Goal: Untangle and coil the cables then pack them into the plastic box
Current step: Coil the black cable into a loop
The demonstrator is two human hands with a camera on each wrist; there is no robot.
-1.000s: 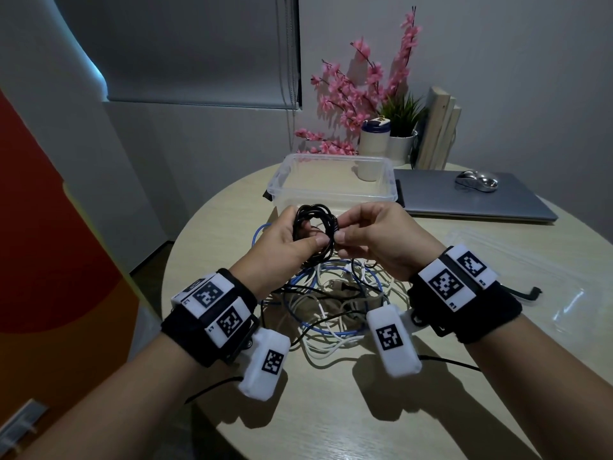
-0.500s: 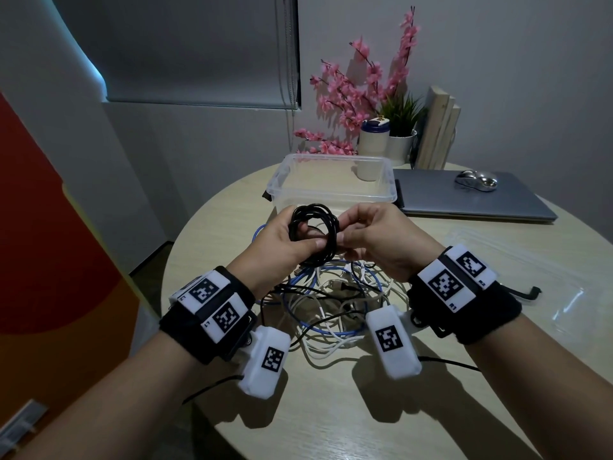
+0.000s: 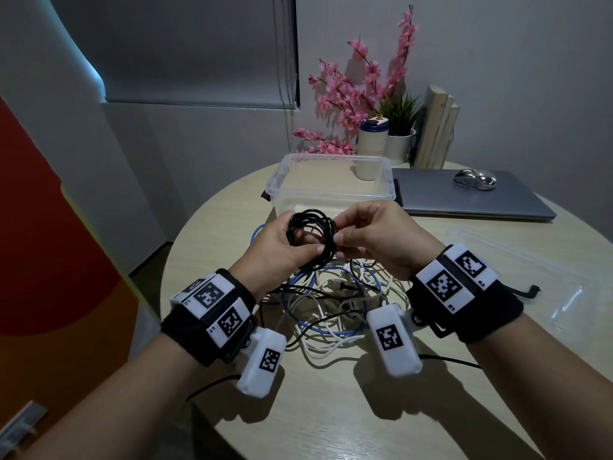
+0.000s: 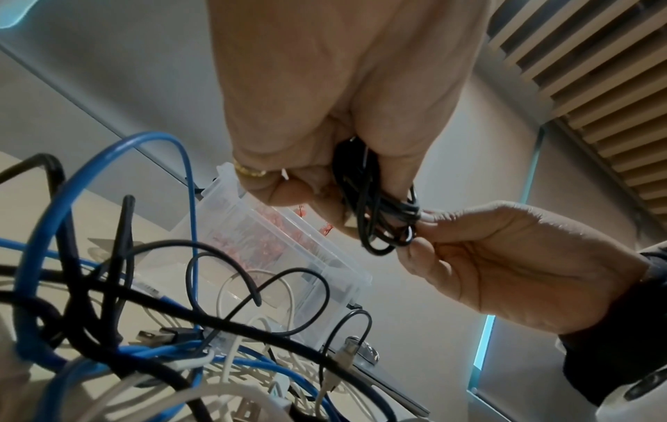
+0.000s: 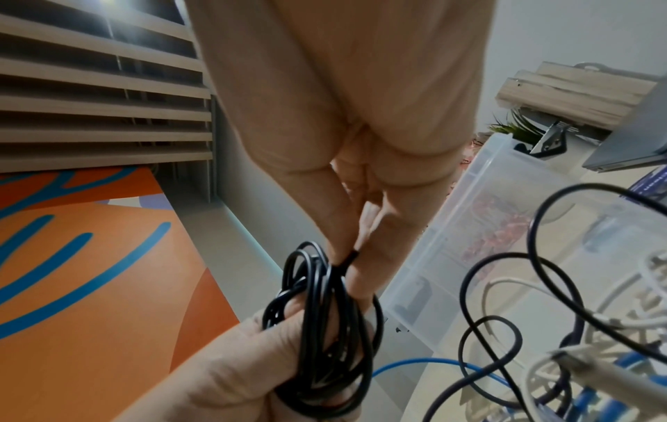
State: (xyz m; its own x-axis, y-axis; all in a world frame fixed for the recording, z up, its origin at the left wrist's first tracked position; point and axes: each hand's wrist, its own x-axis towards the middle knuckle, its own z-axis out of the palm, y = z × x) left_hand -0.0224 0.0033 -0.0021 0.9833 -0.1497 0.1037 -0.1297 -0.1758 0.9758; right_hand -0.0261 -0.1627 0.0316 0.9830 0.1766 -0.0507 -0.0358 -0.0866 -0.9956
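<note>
Coil of black cable (image 3: pixel 311 239) gripped in left hand (image 3: pixel 278 247), loose end pinched by right hand (image 3: pixel 374 237) — plastic box (image 3: pixel 331 194) straight ahead, just beyond both, open.

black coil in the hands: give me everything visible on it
The black cable coil is a thin, smooth round cord wound into several loose, roughly circular loops, slightly uneven. It is held upright in the air above the tangled pile, just in front of the clear plastic box. The left hand grips its left and lower side, loops running across the fingers. The right hand pinches a short end of the cord at the coil's right side. No plug is visible on it.
</note>
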